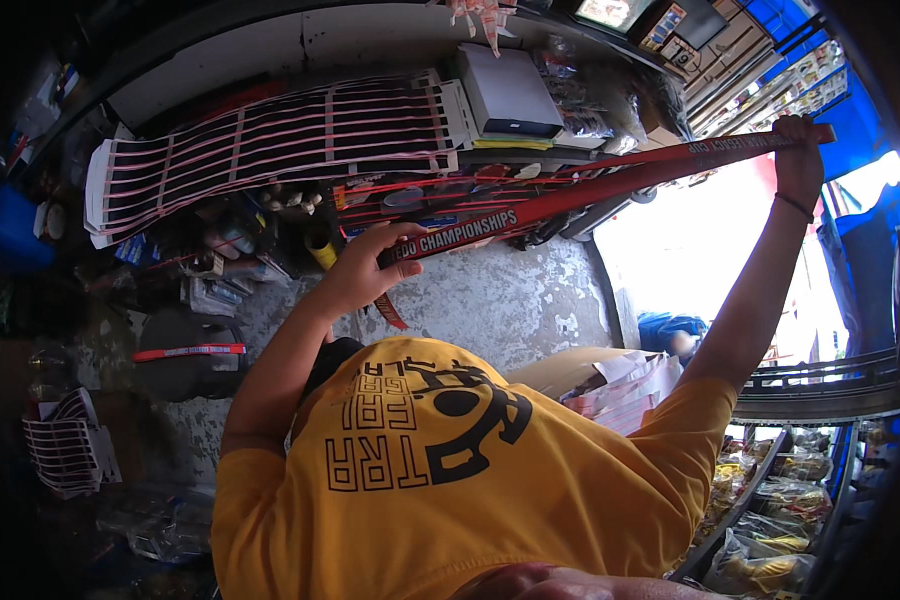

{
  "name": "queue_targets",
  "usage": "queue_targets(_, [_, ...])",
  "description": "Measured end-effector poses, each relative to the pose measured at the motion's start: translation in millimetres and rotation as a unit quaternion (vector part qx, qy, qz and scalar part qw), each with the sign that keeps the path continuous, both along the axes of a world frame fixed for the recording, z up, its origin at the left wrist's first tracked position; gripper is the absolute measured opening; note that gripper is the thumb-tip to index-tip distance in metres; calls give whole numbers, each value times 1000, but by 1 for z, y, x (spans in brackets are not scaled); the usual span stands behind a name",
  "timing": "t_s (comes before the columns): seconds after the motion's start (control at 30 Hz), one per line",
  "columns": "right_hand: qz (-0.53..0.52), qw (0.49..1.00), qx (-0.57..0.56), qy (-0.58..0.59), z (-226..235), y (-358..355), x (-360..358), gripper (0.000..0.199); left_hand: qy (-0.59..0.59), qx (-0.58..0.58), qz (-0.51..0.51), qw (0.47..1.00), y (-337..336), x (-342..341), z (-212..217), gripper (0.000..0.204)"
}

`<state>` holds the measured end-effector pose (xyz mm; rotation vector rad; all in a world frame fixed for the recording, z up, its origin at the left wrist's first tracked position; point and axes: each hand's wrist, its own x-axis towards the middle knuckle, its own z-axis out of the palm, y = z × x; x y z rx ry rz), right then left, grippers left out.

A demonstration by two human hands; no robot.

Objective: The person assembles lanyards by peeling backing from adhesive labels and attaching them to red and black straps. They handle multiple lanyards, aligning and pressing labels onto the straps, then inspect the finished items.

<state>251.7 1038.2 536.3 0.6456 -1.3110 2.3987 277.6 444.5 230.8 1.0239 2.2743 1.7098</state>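
A long red ribbon (570, 197) with pale lettering is stretched between my two hands, rising to the right. My left hand (360, 270) pinches its near end between thumb and fingers. A short red tail hangs below that hand. Far out to the right, at head height in the picture, my right hand (798, 160) is closed round the other end, and a stub of ribbon sticks out past the fist. The ribbon looks doubled, two lengths running side by side. Behind it, more thin red strips (370, 203) lie along the bench.
Printed sheets with black bands (270, 160) cover the bench at the back, beside a white box (510, 90). Another red ribbon (190, 351) lies on a dark stool (185, 380) at left. Papers (625, 395) are stacked by my right side; bagged gold-coloured items (765, 565) fill a lower-right rack.
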Motion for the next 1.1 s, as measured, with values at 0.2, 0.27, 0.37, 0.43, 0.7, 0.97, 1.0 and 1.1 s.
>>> queue_targets(0.2, [121, 990, -69, -33, 16, 7, -5, 5, -30, -11, 8, 999, -7, 7, -6, 40])
queue_targets(0.27, [214, 977, -5, -21, 17, 8, -1, 11, -34, -16, 12, 999, -8, 8, -6, 41])
queue_targets(0.37, [-107, 944, 311, 25, 18, 0, 6, 9, -9, -46, 13, 999, -14, 9, -6, 45])
queue_targets(0.43, [-166, 937, 307, 21, 19, -11, 9, 9, -16, -32, 19, 999, -16, 11, -6, 46])
queue_targets(0.7, [68, 995, 68, -19, 19, -41, 15, 21, 12, -2, 39, 999, -18, 14, -12, 45])
queue_targets(0.97, [96, 994, 56, -16, 21, -38, 13, 18, -5, 39, 19, 999, -21, 16, -15, 33])
queue_targets(1.0, [106, 992, 61, -10, 21, -37, 12, 19, -28, 26, 17, 999, -22, 14, -17, 30])
queue_targets(1.1, [86, 994, 72, 0, 20, -36, 12, 18, -79, 10, 15, 997, -24, 9, -22, 25])
